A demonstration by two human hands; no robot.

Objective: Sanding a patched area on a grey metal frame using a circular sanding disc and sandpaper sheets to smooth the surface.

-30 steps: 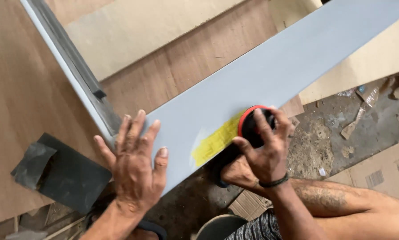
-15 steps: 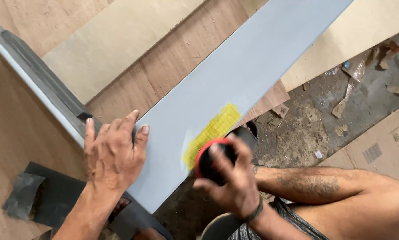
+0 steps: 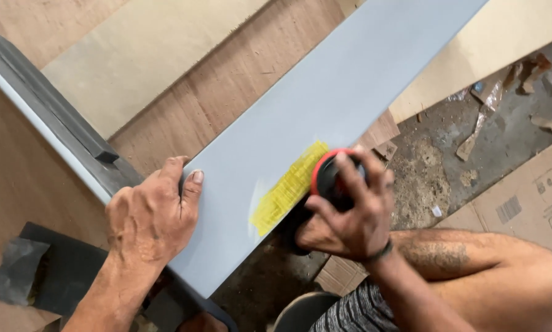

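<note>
A long grey board [image 3: 325, 110] runs diagonally from the lower left to the upper right. My left hand [image 3: 150, 218] rests on its near left edge, fingers curled over the side. My right hand [image 3: 350, 209] grips a round black tool with a red rim [image 3: 330, 178] at the board's right edge. A patch of yellow [image 3: 288, 187] is smeared on the board just left of that tool.
Plywood sheets [image 3: 147, 55] lie under and beside the board. A dark grey strip [image 3: 55, 123] crosses at the left. Black sandpaper pieces [image 3: 36, 270] sit at the lower left. Rough floor with debris [image 3: 460, 147] and flattened cardboard [image 3: 528, 209] lie at the right.
My left hand has gone from flat with spread fingers on the board to gripping its left edge. My right hand with the round tool stays at the yellow patch; the view has shifted.
</note>
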